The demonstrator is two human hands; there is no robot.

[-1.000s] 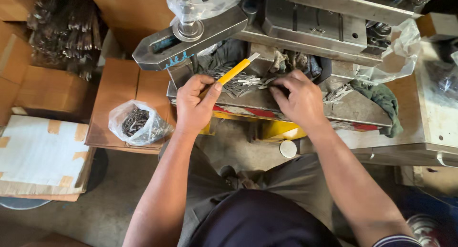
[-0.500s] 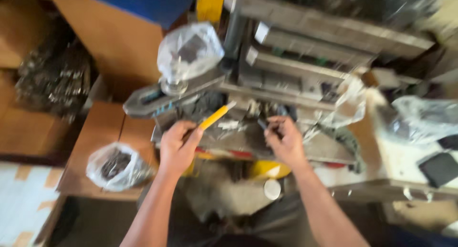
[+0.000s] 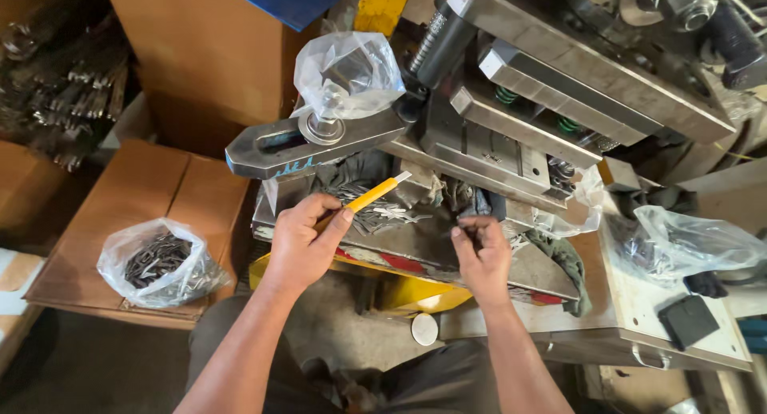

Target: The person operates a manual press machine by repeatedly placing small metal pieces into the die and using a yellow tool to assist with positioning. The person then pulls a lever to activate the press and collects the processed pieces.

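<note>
Far left: a heap of dark metal parts [image 3: 60, 94] lies in shadow against brown cardboard boxes [image 3: 200, 58]. Below it, a clear plastic bag of small dark metal pieces [image 3: 160, 262] rests on a flattened cardboard box [image 3: 140, 194], well apart from the hands.

Left of centre: the left hand [image 3: 300, 242] is closed around a yellow-handled tool [image 3: 369, 197] – thumb on top, fingers wrapped beneath. The tool tilts up and to the right, and its pale tip sits above a pile of small flat metal pieces [image 3: 375, 210] on the steel plate [image 3: 415, 242] of the press bed. Above the hand, a heavy slotted steel clamp bar [image 3: 311, 142] runs left to right, with a bolt and washer at its middle; a clear plastic bag [image 3: 347, 74] is draped over the bolt.

Centre: the right hand [image 3: 483, 250] is nearly closed, fingertips [image 3: 463, 232] pinched together on something small and dark – what it is cannot be told. This hand sits just right of the pile, near the edge of the steel plate. Behind it stands a stepped steel die block [image 3: 527, 134] with green springs [image 3: 507, 94] showing between its layers.

Right: a greasy rag [image 3: 563, 262] hangs over the plate edge. Further right, a crumpled clear plastic bag [image 3: 695, 242] and a dark rectangular pad [image 3: 687, 318] lie on a pale side table [image 3: 639, 302].
</note>
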